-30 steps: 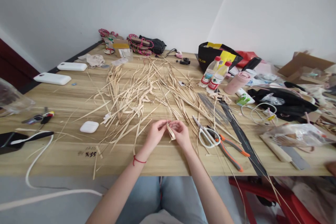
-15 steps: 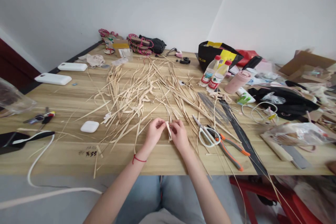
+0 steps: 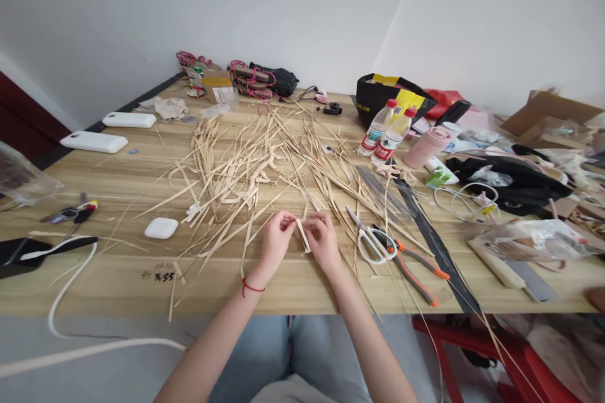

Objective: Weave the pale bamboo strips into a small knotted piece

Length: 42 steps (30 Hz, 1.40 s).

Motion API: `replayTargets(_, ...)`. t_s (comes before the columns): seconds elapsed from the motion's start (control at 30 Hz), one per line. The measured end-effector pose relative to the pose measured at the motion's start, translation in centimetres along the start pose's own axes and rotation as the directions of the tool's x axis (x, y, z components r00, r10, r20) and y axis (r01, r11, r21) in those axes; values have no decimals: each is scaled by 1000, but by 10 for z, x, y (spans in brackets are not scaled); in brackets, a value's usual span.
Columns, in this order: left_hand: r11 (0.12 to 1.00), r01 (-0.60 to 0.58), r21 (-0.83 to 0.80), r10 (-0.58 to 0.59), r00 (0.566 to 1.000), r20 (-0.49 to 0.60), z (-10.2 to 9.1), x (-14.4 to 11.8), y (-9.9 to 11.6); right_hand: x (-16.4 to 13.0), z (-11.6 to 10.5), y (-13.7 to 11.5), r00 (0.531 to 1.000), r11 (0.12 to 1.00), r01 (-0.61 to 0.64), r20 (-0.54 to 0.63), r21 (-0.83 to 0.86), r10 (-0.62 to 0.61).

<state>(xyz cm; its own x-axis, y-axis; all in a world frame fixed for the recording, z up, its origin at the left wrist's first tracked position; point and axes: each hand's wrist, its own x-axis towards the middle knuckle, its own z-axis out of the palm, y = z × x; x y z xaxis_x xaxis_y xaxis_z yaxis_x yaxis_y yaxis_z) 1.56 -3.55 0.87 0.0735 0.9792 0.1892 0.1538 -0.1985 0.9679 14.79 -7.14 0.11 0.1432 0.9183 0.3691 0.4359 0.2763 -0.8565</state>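
Straw strip (image 3: 303, 237) is pinched in the fingers (image 3: 286, 220) of left hand (image 3: 276, 239) and right hand (image 3: 324, 242), tabletop writing (image 3: 164, 277) apparently reading "55".

Honestly not much can be read here. Black writing (image 3: 164, 277) is seen on the table (image 3: 118, 176) near its front edge; the boldest bit could be taken for "53", but that can't be sworn to, and the fainter line above it can't be made out. Yellow lettering is printed on the black bag (image 3: 366, 106), too small to be spelled out. Red labels with white characters are worn by both bottles, left (image 3: 373, 135) and right (image 3: 385, 150), a green emblem being shown on the right one, but no brand can be read. Green print is carried by the tube (image 3: 441, 175), also illegible.
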Motion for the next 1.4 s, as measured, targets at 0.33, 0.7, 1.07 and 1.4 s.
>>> replayTargets(0.33,947,-186,260,184,982,34,-6,-1,2,0,1,5,972,959,-225,-32,174,234)
replayTargets(0.7,995,-96,39,97,995,-24,-5,-6,8,2,1,-2,994,981,-99,69,167,89)
replayTargets(1.07,998,-41,40,42,998,-37,-4,-5,10,1,0,-8,995,993,-44,90,105,35)
replayTargets(1.4,965,152,-216,-130,985,113,4,2,-7,1,1,-9,996,994,-52,78,92,44)
